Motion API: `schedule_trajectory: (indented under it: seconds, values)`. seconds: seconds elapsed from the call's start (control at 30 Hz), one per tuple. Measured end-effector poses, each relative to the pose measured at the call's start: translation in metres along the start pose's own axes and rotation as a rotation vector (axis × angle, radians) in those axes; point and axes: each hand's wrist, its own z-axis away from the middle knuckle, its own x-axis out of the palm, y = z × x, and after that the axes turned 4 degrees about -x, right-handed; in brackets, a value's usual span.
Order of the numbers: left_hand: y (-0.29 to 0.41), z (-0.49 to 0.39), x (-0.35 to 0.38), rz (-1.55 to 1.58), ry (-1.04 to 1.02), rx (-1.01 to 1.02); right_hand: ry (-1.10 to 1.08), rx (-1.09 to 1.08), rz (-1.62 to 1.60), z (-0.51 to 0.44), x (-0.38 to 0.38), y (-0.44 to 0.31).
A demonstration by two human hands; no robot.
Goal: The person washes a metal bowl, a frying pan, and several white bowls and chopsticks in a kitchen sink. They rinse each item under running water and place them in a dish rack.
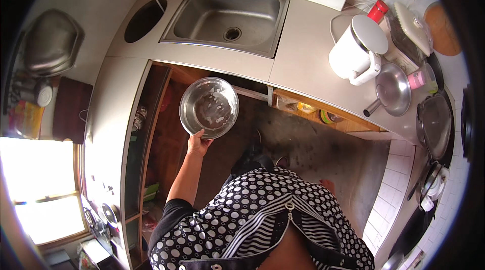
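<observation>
My left hand (pixel 199 143) grips the near rim of a round metal bowl (pixel 209 108), with the thumb over the edge. Whitish wet patches or suds show on the bowl's inside. The bowl is in the air in front of the counter's edge, above the floor and beside an open cupboard. Only a small part of my right hand (pixel 327 185) shows past my patterned top at the right, hanging low; its fingers cannot be made out. Beyond the bowl lies a stainless steel sink (pixel 227 16) set in the counter, with its drain visible.
A white electric kettle (pixel 350 48), a metal ladle or small pan (pixel 394 90) and a red-lidded container stand on the right counter (pixel 303 50). An open drawer (pixel 314 112) holds packets. Left of the sink is a round opening (pixel 145 21) with a thin water stream above it.
</observation>
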Motion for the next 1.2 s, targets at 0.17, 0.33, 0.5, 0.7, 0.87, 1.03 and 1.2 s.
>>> schedule_trajectory:
  seconds: [0.17, 0.33, 0.5, 0.7, 0.87, 1.03, 1.2]
  values:
    - [-0.004, 0.045, 0.022, 0.005, -0.109, 0.090, -0.037, -0.141, 0.046, -0.006, -0.014, 0.000]
    - [-0.004, 0.063, 0.057, -0.027, -0.227, 0.066, 0.050, -0.225, 0.028, 0.019, -0.016, -0.033]
    - [-0.001, 0.052, 0.109, -0.025, -0.309, 0.013, 0.050, -0.291, 0.046, 0.023, -0.021, -0.007]
    - [0.009, 0.037, 0.161, -0.134, -0.570, 0.042, 0.298, -0.183, 0.074, 0.021, -0.016, 0.036]
    - [0.037, 0.002, 0.195, -0.145, -0.568, 0.020, 0.379, -0.159, 0.250, 0.039, 0.029, -0.017]
    - [0.083, -0.035, 0.214, -0.193, -0.595, 0.023, 0.212, -0.249, 0.216, 0.026, 0.104, -0.100]
    - [0.120, -0.066, 0.224, -0.305, -0.646, -0.021, 0.126, -0.434, -0.176, 0.028, 0.166, -0.161]
